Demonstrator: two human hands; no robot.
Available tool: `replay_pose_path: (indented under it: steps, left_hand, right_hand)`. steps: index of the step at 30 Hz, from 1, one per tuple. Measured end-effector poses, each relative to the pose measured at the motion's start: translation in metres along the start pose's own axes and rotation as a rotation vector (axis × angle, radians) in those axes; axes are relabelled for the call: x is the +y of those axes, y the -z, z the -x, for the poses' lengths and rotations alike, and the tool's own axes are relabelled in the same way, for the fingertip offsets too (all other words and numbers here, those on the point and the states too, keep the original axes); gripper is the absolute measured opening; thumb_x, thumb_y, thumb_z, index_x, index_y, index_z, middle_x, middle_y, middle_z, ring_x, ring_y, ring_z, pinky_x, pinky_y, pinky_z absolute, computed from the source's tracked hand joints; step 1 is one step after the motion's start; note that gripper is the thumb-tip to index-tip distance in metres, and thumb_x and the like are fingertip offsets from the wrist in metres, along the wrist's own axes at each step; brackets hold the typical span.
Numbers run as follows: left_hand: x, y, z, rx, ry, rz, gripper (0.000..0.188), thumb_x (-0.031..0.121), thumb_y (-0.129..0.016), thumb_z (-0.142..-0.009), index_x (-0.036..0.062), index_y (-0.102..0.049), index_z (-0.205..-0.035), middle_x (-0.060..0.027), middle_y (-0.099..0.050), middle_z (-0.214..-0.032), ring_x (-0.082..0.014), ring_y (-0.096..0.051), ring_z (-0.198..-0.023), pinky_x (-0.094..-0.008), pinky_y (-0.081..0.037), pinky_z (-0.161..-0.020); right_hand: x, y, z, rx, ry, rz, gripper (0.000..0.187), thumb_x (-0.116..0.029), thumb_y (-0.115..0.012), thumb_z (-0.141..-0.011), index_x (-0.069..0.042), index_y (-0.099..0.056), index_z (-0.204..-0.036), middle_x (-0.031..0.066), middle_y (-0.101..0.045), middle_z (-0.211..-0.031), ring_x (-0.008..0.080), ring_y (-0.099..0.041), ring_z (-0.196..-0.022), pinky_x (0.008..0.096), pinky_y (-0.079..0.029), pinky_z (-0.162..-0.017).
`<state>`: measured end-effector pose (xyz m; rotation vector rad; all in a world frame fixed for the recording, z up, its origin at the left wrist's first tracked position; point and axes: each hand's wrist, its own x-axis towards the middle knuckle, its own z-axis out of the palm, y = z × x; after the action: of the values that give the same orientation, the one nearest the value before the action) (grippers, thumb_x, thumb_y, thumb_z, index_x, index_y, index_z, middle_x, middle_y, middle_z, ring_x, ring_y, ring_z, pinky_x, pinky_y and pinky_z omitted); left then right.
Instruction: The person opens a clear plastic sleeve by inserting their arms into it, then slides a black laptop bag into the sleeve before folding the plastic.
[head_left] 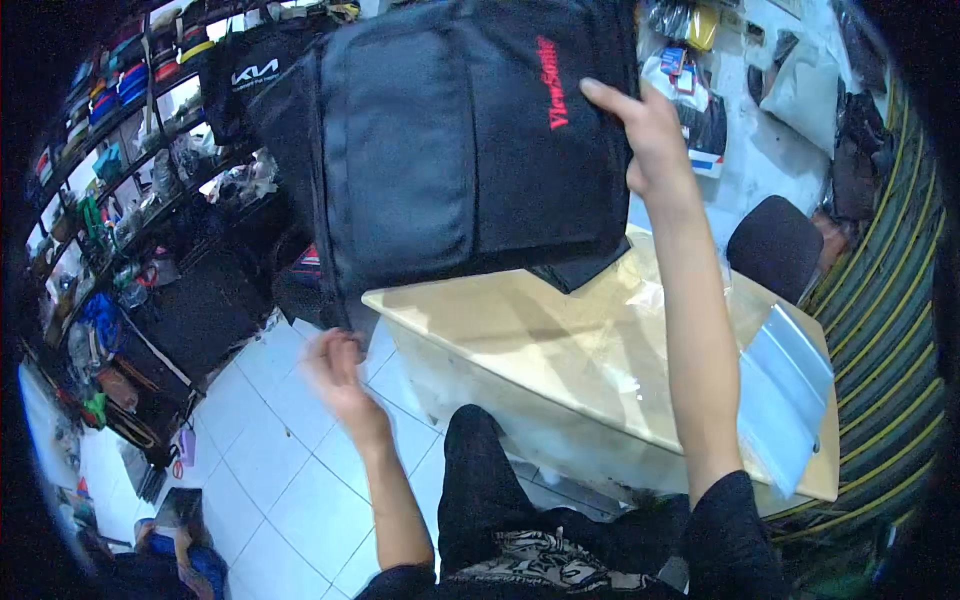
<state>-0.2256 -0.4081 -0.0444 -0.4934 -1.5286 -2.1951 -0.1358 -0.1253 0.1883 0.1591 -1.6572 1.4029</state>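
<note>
A large black backpack [400, 150] with red lettering is held up above the far part of a tan tabletop [500, 330]. My right hand [650, 135] grips its right edge, with the thumb lying over the front panel. My left hand [345, 380] is by the bag's lower left corner, and its fingers are smeared by motion. Whether that hand touches the bag I cannot make out. Below the bag, a black flap or piece of fabric [580, 275] rests at the table's far edge.
Clear plastic sleeves [785, 400] lie at the table's right end. A black rounded seat or backrest [775, 245] stands beyond it. Another black bag [250, 75] with white lettering is at the far left, near crowded shelves [120, 150]. White floor tiles [270, 470] show left of the table.
</note>
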Motion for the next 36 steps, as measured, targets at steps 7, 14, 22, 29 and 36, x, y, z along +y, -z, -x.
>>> replay_pose_path:
  steps: [7,14,22,29,36]
  left_hand:
    - [-0.042,-0.086,-0.011,-0.410,0.445,1.126,0.072,0.060,-0.058,-0.083,0.0043,-0.050,-0.128,-0.0113,-0.053,-0.130,-0.0339,-0.048,-0.121,-0.0493,-0.039,-0.102]
    - [-0.091,-0.064,-0.020,-0.008,0.731,0.720,0.024,0.012,-0.055,-0.083,-0.0017,-0.059,-0.103,-0.0123,-0.063,-0.100,-0.0249,-0.060,-0.092,-0.0393,-0.048,-0.087]
    - [-0.124,-0.026,0.008,0.077,0.615,0.083,0.034,0.013,-0.056,-0.083,-0.0083,-0.054,-0.110,-0.0120,-0.061,-0.101,-0.0218,-0.057,-0.092,-0.0336,-0.045,-0.083]
    - [-0.136,-0.024,-0.011,-0.033,0.367,-0.315,0.038,0.021,-0.057,-0.088,-0.0093,-0.056,-0.110,-0.0174,-0.064,-0.108,-0.0225,-0.059,-0.096,-0.0330,-0.044,-0.084]
    - [-0.153,-0.045,-0.074,-0.049,0.301,-0.590,0.069,0.038,-0.057,-0.089,-0.0142,-0.039,-0.130,-0.0349,-0.054,-0.120,-0.0461,-0.049,-0.117,-0.0436,-0.039,-0.099]
  right_hand:
    - [0.081,-0.010,0.093,0.276,-0.248,-0.210,0.037,-0.009,-0.067,-0.083,0.000,-0.058,-0.117,0.0097,-0.065,-0.109,0.0214,-0.063,-0.097,0.0361,-0.052,-0.086]
    - [0.150,-0.026,0.172,0.398,-0.624,-0.644,0.046,-0.007,-0.064,-0.085,-0.004,-0.047,-0.127,0.0104,-0.058,-0.119,0.0227,-0.055,-0.110,0.0397,-0.045,-0.094]
    - [0.154,-0.021,0.231,0.653,-0.575,0.001,0.073,0.000,-0.068,-0.079,0.001,-0.030,-0.141,0.0282,-0.039,-0.137,0.0349,-0.040,-0.129,0.0441,-0.037,-0.103]
    - [0.138,-0.027,0.129,-0.180,-0.115,1.126,0.041,-0.031,-0.066,-0.082,-0.008,-0.059,-0.115,0.0169,-0.065,-0.109,0.0364,-0.060,-0.102,0.0443,-0.049,-0.086]
    - [0.245,0.011,0.055,-0.730,-0.616,1.258,0.087,-0.069,-0.058,-0.074,0.009,-0.061,-0.112,0.0278,-0.059,-0.117,0.0388,-0.058,-0.111,0.0415,-0.046,-0.095]
